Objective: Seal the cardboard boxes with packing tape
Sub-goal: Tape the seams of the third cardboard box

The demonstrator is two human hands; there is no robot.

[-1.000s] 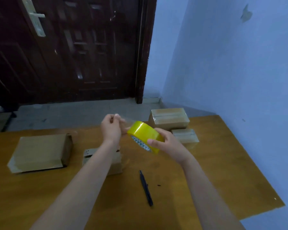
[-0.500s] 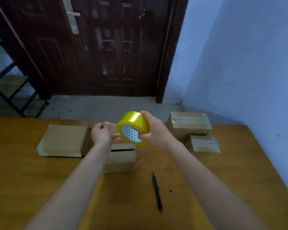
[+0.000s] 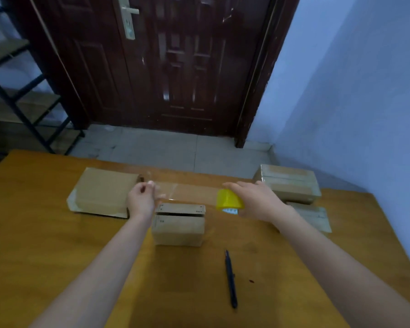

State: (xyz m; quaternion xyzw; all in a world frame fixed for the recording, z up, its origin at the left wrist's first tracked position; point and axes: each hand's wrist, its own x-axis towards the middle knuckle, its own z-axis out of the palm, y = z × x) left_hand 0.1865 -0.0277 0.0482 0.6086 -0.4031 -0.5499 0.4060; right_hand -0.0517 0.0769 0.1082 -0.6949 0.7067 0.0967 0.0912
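Observation:
My right hand (image 3: 256, 200) grips a yellow roll of packing tape (image 3: 229, 200) above the wooden table (image 3: 57, 256). My left hand (image 3: 141, 198) pinches the free end of the tape. A clear strip of tape (image 3: 189, 191) stretches level between the two hands, over the far edge of a small cardboard box (image 3: 178, 224) whose top seam shows as a dark slit. A flat, wider box (image 3: 104, 191) lies to the left behind my left hand. Two more boxes sit at the right: a taller box (image 3: 291, 183) and a low box (image 3: 315, 216) partly hidden by my right forearm.
A black pen (image 3: 230, 279) lies on the table in front of the small box. A dark wooden door (image 3: 175, 62) stands beyond the table's far edge, a blue wall (image 3: 353, 102) runs along the right, and a metal shelf frame (image 3: 17, 91) stands at the far left.
My hands have moved apart: the right one carried the roll to the right and the left stayed holding the end, so a long strip of tape is now drawn out over the small box.

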